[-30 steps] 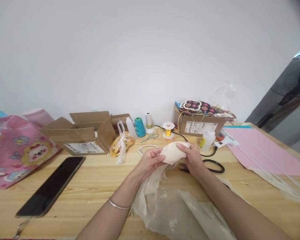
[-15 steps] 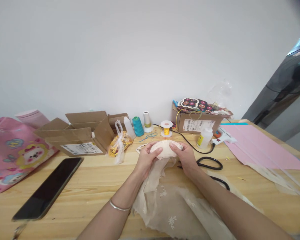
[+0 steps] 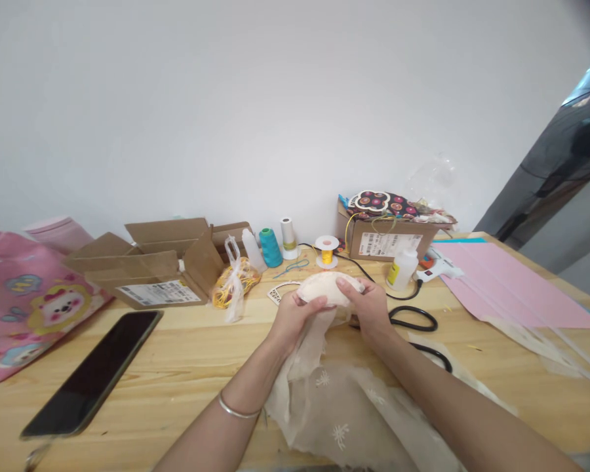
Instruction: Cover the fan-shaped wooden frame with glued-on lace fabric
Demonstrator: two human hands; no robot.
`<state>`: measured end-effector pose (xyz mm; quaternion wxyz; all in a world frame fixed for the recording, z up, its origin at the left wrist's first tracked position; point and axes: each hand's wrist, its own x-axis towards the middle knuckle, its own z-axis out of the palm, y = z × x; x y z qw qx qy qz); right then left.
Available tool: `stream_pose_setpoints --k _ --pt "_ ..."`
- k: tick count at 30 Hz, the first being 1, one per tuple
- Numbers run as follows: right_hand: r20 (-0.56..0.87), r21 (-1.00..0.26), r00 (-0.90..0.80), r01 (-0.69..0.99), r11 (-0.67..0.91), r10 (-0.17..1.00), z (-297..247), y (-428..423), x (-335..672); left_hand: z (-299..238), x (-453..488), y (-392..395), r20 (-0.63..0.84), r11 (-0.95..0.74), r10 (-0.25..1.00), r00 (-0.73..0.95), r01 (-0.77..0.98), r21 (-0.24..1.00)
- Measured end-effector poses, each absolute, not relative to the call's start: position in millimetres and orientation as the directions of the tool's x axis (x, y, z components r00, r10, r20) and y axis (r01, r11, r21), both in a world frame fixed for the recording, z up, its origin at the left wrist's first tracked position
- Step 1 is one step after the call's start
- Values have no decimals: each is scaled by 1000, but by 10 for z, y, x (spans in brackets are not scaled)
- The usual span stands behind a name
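Note:
Between my two hands is a cream, rounded, fabric-covered piece (image 3: 324, 288); I cannot make out what lies under the cloth. My left hand (image 3: 295, 319) grips its left side, thumb lying on the front. On its right side, my right hand (image 3: 370, 308) pinches the edge with the thumb on top. Sheer cream fabric (image 3: 344, 413) with small embroidered flowers hangs from the piece and spreads over the table below. Beside my right hand lie scissors with black handles (image 3: 413, 319), their blades mostly hidden. A pale cut-out shape (image 3: 275, 294) lies just behind my left hand.
Along the wall stand an open cardboard box (image 3: 152, 278), a teal thread cone (image 3: 270, 248), a yellow spool (image 3: 327, 252), a glue bottle (image 3: 402, 269) and a filled box (image 3: 383, 237). A phone (image 3: 93, 373) lies left; a glue gun (image 3: 440, 267) and pink sheets (image 3: 511, 278) lie right.
The cream piece has tilted slightly, its right side lower. My left hand has shifted a little down and right, its thumb now nearer the lower edge.

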<state>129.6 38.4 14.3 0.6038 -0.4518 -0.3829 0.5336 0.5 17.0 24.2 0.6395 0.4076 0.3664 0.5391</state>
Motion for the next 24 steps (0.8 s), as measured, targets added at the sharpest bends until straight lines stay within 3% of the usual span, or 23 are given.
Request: stream_pose_setpoints --k 4,7,14,24 --pt "2 -941 171 -334 60 985 170 410 1336 224 -30 190 32 120 958 283 -501 857" --pt "8 -939 187 -336 72 982 185 423 1360 203 -45 204 -7 183 949 314 -535 825" --pt "20 -965 155 -255 60 988 183 404 1355 201 -43 218 2 25 998 65 -413 910" --pt "33 -969 169 -236 73 985 171 418 1356 169 -73 253 -48 70 997 58 -465 882"
